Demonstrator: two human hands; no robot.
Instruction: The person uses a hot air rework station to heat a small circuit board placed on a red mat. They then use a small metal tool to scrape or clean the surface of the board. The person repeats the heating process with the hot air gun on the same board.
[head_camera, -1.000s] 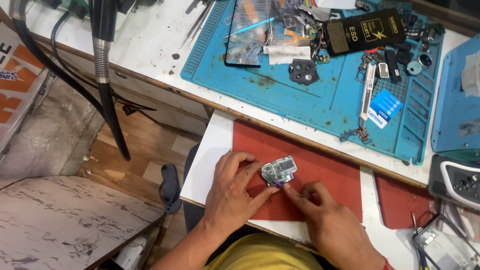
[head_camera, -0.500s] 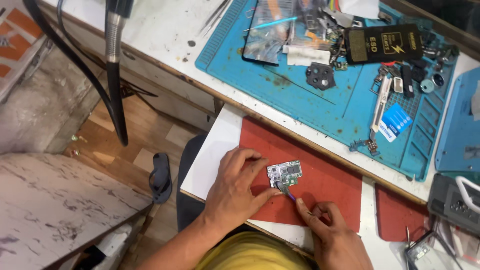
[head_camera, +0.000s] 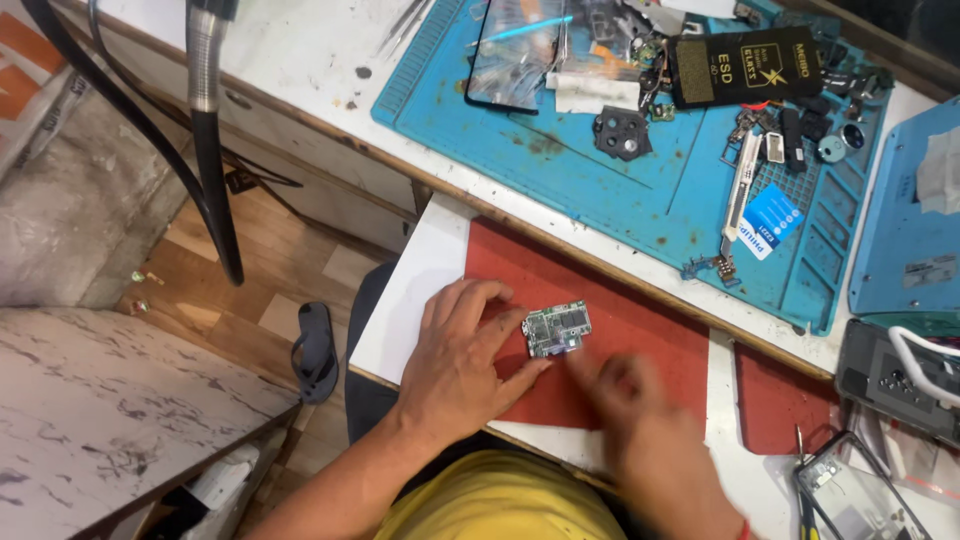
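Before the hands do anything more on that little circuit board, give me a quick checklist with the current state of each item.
1. Circuit board lies flat on the red mat: ok.
2. Left hand steadies the board, fingertips at its left edge: ok.
3. Right hand position and what it holds: cannot tell, it is motion-blurred.
4. Mat around the board free of loose parts: ok.
5. Small parts kept apart on the blue work mat: ok.
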